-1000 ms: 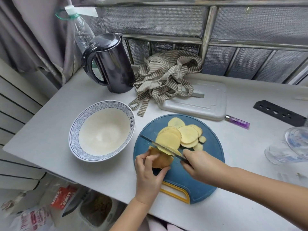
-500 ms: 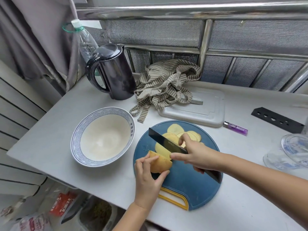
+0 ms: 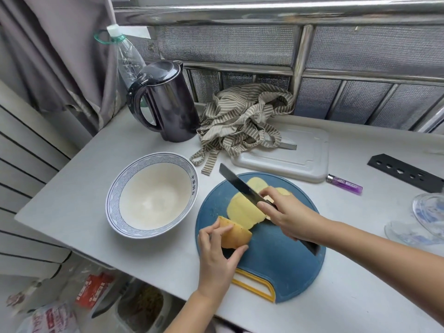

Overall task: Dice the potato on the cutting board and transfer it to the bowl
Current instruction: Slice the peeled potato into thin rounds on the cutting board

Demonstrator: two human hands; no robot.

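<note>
Left grip (image 3: pixel 216 257) round potato (image 3: pixel 236 234) (right grip (image 3: pixel 289 213), knife (image 3: pixel 236 182))

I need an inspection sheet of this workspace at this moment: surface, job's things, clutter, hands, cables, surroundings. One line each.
Surface: grey counter, blue cutting board near its front edge.
Job's things: potato piece and slices on the board; bowl beside it, no potato inside.
Clutter: kettle, striped cloth, white board, purple lighter, black perforated strip, glassware at right.
Hands: left hand grips the potato piece; right hand holds the knife over the slices.
Cables: nothing seen.
Surroundings: curtain, plastic bottle, metal window rail; bags below the counter.
</note>
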